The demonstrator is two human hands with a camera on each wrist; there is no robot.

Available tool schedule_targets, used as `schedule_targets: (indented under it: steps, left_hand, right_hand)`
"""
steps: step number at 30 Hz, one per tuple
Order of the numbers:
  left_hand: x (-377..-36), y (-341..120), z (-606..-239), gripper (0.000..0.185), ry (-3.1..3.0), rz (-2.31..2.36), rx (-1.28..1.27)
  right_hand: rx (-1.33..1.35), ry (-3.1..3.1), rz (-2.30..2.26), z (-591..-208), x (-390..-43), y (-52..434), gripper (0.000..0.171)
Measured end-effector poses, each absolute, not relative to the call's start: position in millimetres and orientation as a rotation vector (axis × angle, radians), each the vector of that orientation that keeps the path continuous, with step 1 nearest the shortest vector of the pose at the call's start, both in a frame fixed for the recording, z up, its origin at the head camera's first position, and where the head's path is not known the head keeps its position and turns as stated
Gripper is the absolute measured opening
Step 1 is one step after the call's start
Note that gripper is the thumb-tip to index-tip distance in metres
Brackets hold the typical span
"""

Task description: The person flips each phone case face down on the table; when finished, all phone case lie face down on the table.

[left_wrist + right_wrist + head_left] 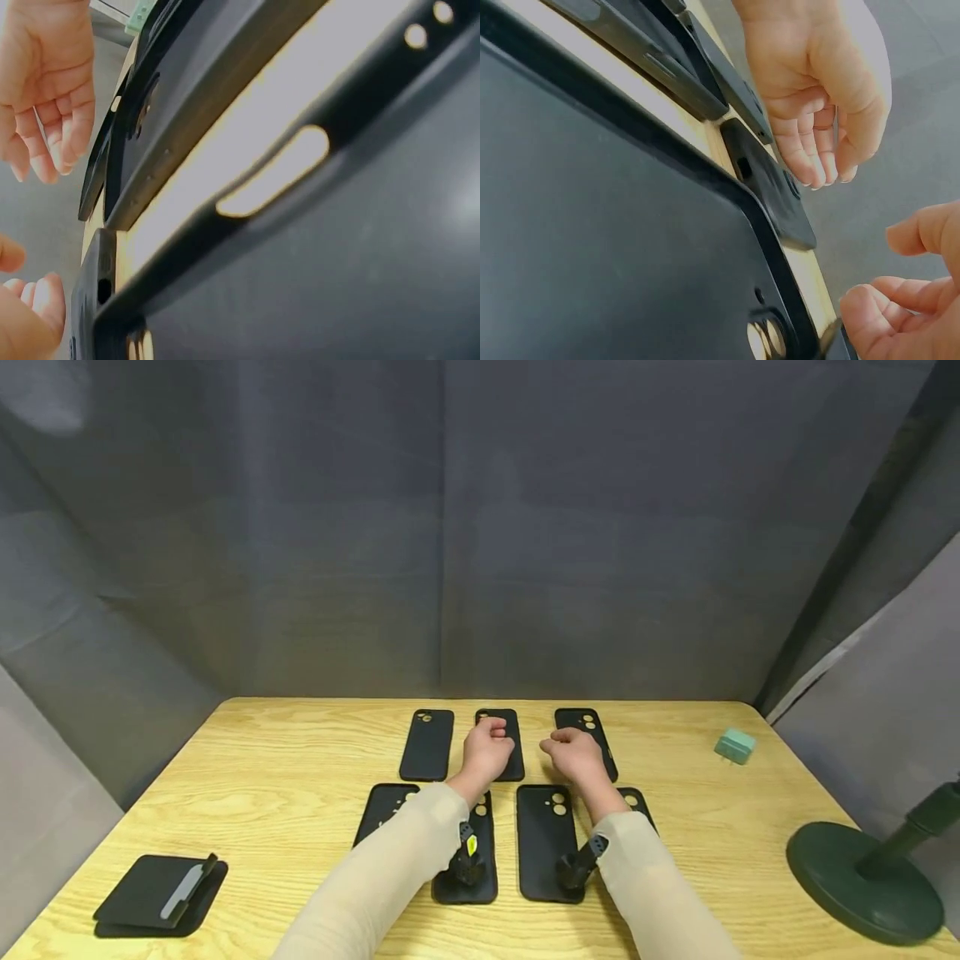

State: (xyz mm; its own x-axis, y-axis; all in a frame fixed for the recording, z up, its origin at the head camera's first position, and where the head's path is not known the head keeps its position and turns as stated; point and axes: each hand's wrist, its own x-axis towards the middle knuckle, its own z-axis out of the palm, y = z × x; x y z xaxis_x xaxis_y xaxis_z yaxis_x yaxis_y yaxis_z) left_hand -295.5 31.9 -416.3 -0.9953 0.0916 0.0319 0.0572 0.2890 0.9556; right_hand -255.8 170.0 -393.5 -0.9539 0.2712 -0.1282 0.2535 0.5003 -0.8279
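My left hand (486, 753) hovers over the middle phone case (512, 739) of the back row, fingers loosely bent and nothing in them. To its right, my right hand (579, 753) is above the lower part of the back right phone case (573, 718), also holding nothing. Both palms face each other with a gap between. Another black phone case (427, 745) lies at the back left. Beneath my forearms is a front row of several black cases, including one (543, 835) near my right wrist; the sleeves partly cover the others.
At the table's front left lies a black folded wallet-like item (142, 893) with a grey strip. On the right are a small green plug-like block (736, 745) and a dark green round stand base (862, 881). Grey cloth (480, 543) hangs behind the wooden table (300, 777).
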Motion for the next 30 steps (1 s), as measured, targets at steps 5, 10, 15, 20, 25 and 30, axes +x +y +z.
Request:
schedule_targets:
  steps: [5,10,15,20,25,30]
  left_hand:
    - [-292,36,-416,0.037,2.483,1.774,0.251]
    - [-290,38,-416,0.043,2.454,1.741,0.307]
    - [-288,40,-413,0.045,2.433,1.723,0.309]
    - [-288,45,-413,0.044,2.419,1.711,0.323]
    - [-290,52,-416,0.044,2.424,1.687,0.338]
    - [-290,56,-415,0.046,2.38,1.686,0.322]
  right_hand:
    - [-0.473,-2.684,1.531,-394,-252,179,0.044]
    - [-0.487,-2.658,1.578,-396,-250,190,0.046]
    - [-0.507,-2.612,1.602,-397,-247,201,0.046]
    - [-0.522,-2.62,1.585,-397,-242,211,0.047]
    - [-0.565,-2.643,1.51,-398,-237,222,0.047]
    - [-0.597,-2.657,1.456,-397,-235,231,0.046]
